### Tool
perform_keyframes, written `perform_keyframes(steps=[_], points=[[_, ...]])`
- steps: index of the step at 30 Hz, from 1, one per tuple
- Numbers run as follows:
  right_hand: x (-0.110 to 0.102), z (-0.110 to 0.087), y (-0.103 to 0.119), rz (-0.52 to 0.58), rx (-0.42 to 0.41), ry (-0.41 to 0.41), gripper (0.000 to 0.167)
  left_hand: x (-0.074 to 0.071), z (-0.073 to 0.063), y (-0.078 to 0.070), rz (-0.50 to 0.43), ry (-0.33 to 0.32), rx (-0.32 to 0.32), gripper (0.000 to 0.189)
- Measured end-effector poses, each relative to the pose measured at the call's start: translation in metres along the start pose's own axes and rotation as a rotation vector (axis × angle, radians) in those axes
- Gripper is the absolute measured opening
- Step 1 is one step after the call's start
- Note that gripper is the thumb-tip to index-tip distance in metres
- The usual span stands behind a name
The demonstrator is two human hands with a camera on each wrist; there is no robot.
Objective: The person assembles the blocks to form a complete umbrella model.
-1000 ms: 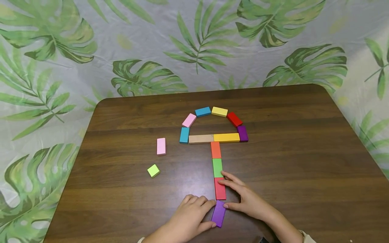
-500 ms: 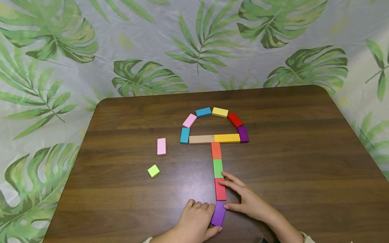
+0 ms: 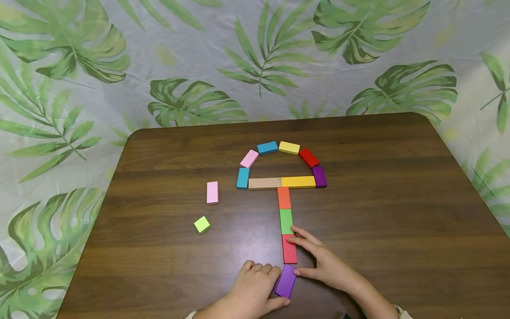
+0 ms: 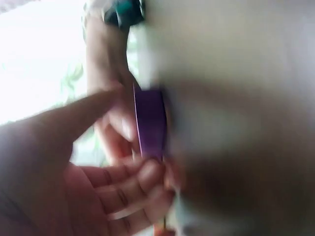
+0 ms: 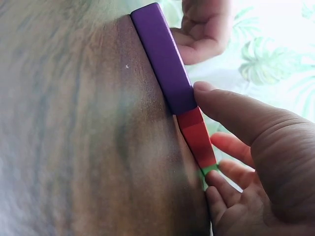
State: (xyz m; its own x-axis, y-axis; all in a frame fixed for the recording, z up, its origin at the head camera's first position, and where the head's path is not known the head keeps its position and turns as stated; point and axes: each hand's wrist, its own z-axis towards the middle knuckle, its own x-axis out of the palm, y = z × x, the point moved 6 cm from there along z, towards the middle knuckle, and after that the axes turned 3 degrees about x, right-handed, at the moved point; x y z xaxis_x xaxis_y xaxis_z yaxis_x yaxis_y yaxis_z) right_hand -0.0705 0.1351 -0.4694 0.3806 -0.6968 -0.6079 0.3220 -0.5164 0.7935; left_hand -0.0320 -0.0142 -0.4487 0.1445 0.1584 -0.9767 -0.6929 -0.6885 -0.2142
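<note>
A purple block (image 3: 285, 281) lies slightly slanted at the near end of a straight column of blocks. My left hand (image 3: 255, 290) holds it from the left, with curled fingers along its long side and the thumb by its near end. On the other side, my right hand (image 3: 324, 261) touches the block's upper right corner with its thumb. The right hand's longer fingers reach onto the red block (image 3: 289, 249) and the edge of the green block (image 3: 286, 221). Blurred in the left wrist view, the purple block (image 4: 151, 123) stands between the left thumb and fingers.
An orange block (image 3: 284, 198) tops the column, under a bar made of a tan block (image 3: 264, 183) and a yellow block (image 3: 298, 181). Several coloured blocks arch above. A pink block (image 3: 212, 192) and a lime cube (image 3: 202, 224) lie left on the brown table (image 3: 378, 190).
My left fingers have drawn back from the purple block's top corner and curled along its left side. The thumb has slid slightly right at its near end. The right hand stays in place.
</note>
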Motion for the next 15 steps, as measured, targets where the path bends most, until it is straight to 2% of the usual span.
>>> perform_keyframes(steps=[3,6,11,15], points=[[0.002,0.000,-0.005,-0.001,-0.011,0.000,0.062,-0.012,-0.001,0.017,-0.073,-0.078,-0.037,0.045],[0.002,-0.001,-0.006,0.003,-0.017,0.002,0.061,-0.030,-0.003,0.042,-0.128,-0.213,-0.066,0.042],[0.002,-0.001,-0.006,0.002,-0.006,0.010,0.062,-0.060,-0.008,0.080,-0.176,-0.442,-0.054,0.047],[0.002,-0.001,-0.006,0.001,-0.001,0.014,0.062,-0.075,-0.011,0.107,-0.255,-0.555,-0.077,0.055]])
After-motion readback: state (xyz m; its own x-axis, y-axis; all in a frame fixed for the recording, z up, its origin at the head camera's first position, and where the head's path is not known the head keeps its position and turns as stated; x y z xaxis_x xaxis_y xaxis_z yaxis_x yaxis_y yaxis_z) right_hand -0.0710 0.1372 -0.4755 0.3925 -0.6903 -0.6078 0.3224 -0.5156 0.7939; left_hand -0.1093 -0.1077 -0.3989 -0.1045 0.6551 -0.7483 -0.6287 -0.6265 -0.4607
